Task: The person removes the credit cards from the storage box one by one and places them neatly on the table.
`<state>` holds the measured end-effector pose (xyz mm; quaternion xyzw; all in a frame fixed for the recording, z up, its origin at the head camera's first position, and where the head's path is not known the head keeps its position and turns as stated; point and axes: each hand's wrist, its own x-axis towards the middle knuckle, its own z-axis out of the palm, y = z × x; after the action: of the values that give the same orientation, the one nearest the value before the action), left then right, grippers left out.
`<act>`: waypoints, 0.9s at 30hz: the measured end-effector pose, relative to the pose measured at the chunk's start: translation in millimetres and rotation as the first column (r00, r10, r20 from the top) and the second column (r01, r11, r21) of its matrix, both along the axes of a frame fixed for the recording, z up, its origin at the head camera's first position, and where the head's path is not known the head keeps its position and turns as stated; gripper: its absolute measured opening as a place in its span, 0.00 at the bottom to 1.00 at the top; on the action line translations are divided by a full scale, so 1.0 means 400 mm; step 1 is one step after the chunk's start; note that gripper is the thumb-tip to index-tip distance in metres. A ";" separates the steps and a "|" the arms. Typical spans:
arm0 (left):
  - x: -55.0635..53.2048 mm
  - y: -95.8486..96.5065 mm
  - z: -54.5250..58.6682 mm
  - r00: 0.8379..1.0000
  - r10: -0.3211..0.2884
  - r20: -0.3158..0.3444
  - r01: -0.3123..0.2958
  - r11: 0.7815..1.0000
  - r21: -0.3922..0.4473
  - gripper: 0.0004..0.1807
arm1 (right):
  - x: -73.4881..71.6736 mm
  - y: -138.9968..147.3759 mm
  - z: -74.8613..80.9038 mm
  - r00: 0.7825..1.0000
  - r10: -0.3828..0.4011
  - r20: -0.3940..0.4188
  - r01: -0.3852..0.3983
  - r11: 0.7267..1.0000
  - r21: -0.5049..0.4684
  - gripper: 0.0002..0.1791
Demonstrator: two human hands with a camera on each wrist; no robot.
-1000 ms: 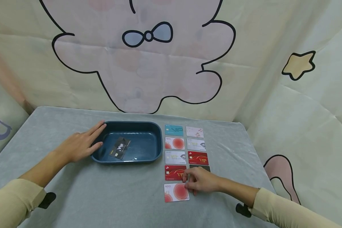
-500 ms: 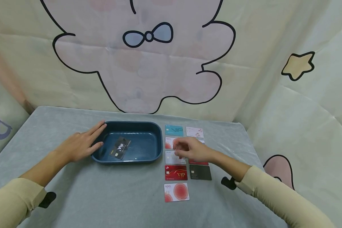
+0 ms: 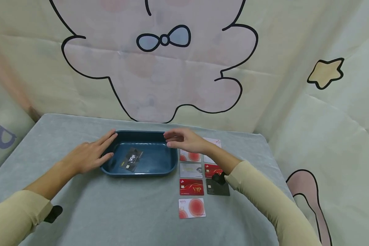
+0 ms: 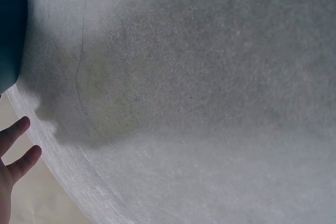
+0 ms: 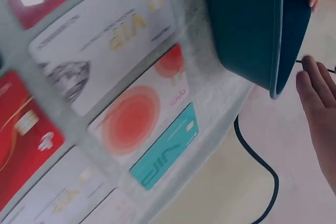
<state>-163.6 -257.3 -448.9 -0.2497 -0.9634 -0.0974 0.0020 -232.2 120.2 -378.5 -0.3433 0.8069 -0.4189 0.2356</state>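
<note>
A dark blue tray (image 3: 153, 155) with rounded corners lies on the cloth. Inside it are black "VIP" cards (image 3: 130, 164), overlapping one another. My left hand (image 3: 87, 155) rests at the tray's left end, fingers stretched along the rim. At the back right corner, my right hand (image 3: 186, 139) reaches over the rim with fairly straight fingers and nothing in them. Two columns of cards stand to the right, among them a red VIP card (image 3: 191, 187), a dark grey card (image 3: 215, 189) and a white card with red circles (image 3: 192, 208). The right hand covers the teal card (image 5: 165, 148) in the head view.
A pale grey cloth (image 3: 117, 212) covers the table, whose back edge runs close behind the tray. Behind hangs a cream curtain (image 3: 279, 44) with cartoon drawings. My right forearm crosses above the right card column.
My right hand has moved from the nearest cards up and left, over the rows, to the tray's right rim. The left hand and the cards have stayed put.
</note>
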 end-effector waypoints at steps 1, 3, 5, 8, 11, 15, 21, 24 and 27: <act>-0.001 0.001 0.000 1.000 -0.001 0.003 0.001 1.000 0.000 0.39 | -0.004 -0.009 -0.004 1.000 0.008 0.010 -0.008 1.000 0.012 0.25; -0.001 0.002 0.001 1.000 0.003 0.007 -0.003 1.000 0.002 0.39 | -0.011 -0.028 -0.010 0.999 0.027 0.019 -0.028 0.999 0.042 0.26; -0.001 0.003 0.001 1.000 0.008 0.011 -0.008 1.000 0.003 0.39 | -0.018 -0.045 -0.014 0.998 0.049 0.032 -0.052 0.995 0.081 0.27; 0.000 0.003 0.000 1.000 0.012 0.015 -0.012 1.000 0.002 0.39 | -0.025 -0.067 -0.022 0.995 0.087 0.057 -0.095 0.984 0.152 0.31; 0.000 0.003 0.000 1.000 0.012 0.017 -0.012 1.000 0.000 0.39 | -0.029 -0.087 -0.031 0.989 0.120 0.084 -0.136 0.967 0.218 0.33; -0.001 0.004 -0.001 1.000 0.011 0.017 -0.011 1.000 0.001 0.39 | -0.034 -0.111 -0.044 0.981 0.157 0.110 -0.181 0.950 0.256 0.33; -0.002 0.004 -0.003 1.000 0.012 0.015 -0.012 1.000 -0.001 0.39 | -0.048 -0.149 -0.060 0.966 0.225 0.130 -0.254 0.923 0.290 0.33; -0.002 0.003 -0.003 1.000 0.008 0.013 -0.008 1.000 -0.001 0.39 | -0.055 -0.168 -0.062 0.963 0.239 0.121 -0.266 0.907 0.327 0.32; -0.002 0.004 -0.002 1.000 0.003 0.010 -0.003 1.000 0.002 0.39 | -0.062 -0.185 -0.062 0.965 0.231 0.125 -0.261 0.887 0.381 0.31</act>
<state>-164.4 -255.9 -449.8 -0.2478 -0.9637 -0.0994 -0.0025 -256.9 46.3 -403.3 -0.3720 0.8150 -0.2275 0.3817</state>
